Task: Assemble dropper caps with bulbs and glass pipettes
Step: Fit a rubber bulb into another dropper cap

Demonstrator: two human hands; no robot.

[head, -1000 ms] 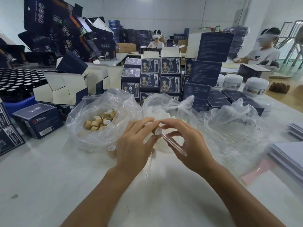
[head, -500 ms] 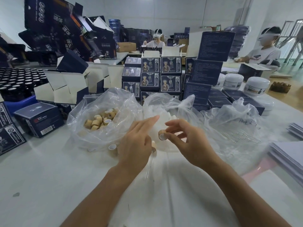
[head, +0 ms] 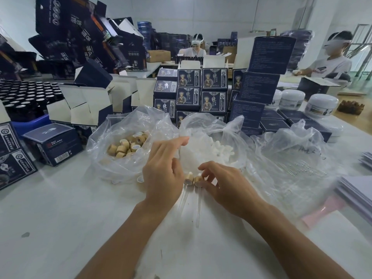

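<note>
Your right hand (head: 219, 183) just laid finished dropper (head: 198, 181) beside first (head: 188, 179), mid-tabletop, fingertips still pinching cap; left hand (head: 163, 174) relaxed, empty. Two done.

Two assembled droppers with tan wooden-look caps, the left one (head: 188, 177) and the right one (head: 198, 179), lying side by side on the white table, clear glass pipettes (head: 198, 206) pointing near. Loose tan ring caps (head: 125, 146) heaped in the far-left clear plastic bag. White rubber bulbs (head: 218, 148) piled in the middle bag. Thin clear glass tubes (head: 306, 170) lying in the right bag.
</note>
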